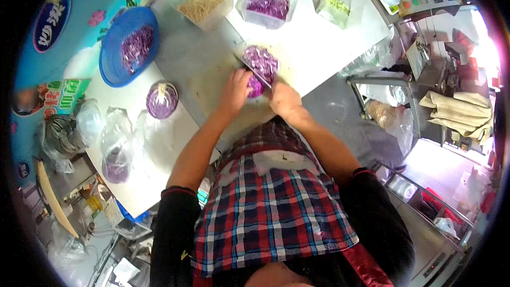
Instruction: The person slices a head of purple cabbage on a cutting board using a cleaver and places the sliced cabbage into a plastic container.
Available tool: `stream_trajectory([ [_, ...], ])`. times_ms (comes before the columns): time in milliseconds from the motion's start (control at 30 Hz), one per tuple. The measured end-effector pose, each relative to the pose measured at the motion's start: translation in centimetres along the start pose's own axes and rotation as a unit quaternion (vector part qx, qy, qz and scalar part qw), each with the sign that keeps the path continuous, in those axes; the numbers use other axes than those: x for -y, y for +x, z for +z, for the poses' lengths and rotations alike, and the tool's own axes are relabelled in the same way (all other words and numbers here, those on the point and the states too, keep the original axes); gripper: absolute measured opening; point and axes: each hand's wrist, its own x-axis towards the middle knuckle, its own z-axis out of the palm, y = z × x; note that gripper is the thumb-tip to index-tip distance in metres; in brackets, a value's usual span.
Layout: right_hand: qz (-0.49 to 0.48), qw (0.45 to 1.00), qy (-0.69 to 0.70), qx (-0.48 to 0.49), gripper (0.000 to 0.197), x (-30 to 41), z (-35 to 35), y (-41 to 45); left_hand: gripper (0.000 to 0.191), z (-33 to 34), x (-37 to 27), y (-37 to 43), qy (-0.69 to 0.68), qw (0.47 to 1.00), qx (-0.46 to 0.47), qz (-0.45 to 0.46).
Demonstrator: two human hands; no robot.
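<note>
My right hand grips a kitchen knife, whose blade slants up and left across a purple cabbage. Bent fingers of my left hand rest against the uncut cabbage piece, close to the blade. Beyond the blade lies a heap of shredded purple cabbage. All of this is on a pale cutting board. A cut purple cabbage with its white core showing sits on the white tabletop to the left.
Blue basin with shredded cabbage stands at the left. Along the back are clear containers of pale shreds, purple cabbage and green pieces. Plastic bags lie left; a metal-framed cart stands right.
</note>
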Motion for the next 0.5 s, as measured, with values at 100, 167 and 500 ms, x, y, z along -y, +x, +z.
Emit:
stream_trajectory([
  [100, 0.024, 0.999, 0.017, -0.022, 0.026, -0.9, -0.5, -1.3, 0.049, -0.5, -1.2, 1.0, -0.018, 0.999, -0.007, 0.035],
  [167, 0.043, 0.998, 0.027, -0.029, 0.024, -1.1, 1.2, 0.3, 0.049, -0.4, -0.9, 0.7, -0.005, 0.999, -0.015, 0.046],
  [500, 0.003, 1.0, -0.008, -0.028, 0.024, 0.0, 1.4, 0.5, 0.05, 0.0, 0.8, 0.3, 0.018, 0.997, -0.046, 0.053],
])
